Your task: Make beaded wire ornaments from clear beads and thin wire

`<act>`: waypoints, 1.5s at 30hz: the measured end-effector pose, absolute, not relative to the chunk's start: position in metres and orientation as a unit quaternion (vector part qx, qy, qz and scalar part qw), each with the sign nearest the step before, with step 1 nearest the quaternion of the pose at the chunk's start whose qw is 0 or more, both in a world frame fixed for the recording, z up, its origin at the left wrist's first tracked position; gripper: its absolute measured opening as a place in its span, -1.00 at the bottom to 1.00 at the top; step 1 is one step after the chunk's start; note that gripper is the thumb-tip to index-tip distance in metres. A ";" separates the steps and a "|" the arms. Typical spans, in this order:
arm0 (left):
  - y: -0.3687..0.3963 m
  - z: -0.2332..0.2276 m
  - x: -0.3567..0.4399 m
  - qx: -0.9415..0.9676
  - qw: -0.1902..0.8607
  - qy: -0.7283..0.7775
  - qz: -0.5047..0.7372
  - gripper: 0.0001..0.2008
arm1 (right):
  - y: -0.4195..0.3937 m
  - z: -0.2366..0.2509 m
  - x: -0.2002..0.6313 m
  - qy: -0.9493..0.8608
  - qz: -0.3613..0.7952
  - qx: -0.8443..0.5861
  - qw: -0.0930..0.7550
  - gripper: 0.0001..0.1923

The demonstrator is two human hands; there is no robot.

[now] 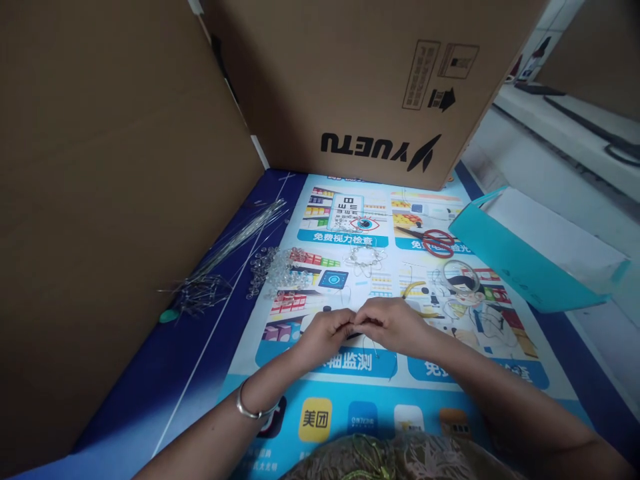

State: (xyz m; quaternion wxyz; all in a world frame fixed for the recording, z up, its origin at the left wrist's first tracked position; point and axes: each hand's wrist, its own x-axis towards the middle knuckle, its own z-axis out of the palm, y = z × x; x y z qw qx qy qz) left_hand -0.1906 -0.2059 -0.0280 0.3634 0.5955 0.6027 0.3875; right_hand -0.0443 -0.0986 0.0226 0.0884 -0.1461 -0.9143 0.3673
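My left hand (330, 332) and my right hand (393, 325) meet fingertip to fingertip low over the printed mat, both closed in a pinch. A thin wire (376, 352) hangs in fine strands below the fingers; the pinched part is hidden. Beyond the hands lies a ring of clear beads on looped wire (364, 256). To its left is a loose heap of clear beads (280, 272). Yellow-handled pliers (414, 289) rest just past my right hand, partly hidden by it.
Red-handled scissors (439, 244) and a clear ring-shaped roll (461, 276) lie at the right, beside an open teal box (525, 260). A bundle of thin wires (235, 243) lies at the left. Tall cardboard panels (350, 80) stand at the back and left.
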 end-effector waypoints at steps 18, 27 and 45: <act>-0.208 -0.028 -0.183 0.283 0.731 0.396 0.478 -0.79 | -0.079 0.019 -0.043 -0.707 0.690 -0.145 0.047 -0.79; -0.208 -0.020 -0.181 0.246 0.744 0.393 0.481 -0.77 | -0.077 0.008 -0.043 -0.701 0.694 -0.155 0.059 -0.78; -0.206 -0.024 -0.181 0.343 0.585 0.581 0.450 -0.65 | -0.005 0.023 0.046 -0.934 0.079 -0.347 0.025 -0.71</act>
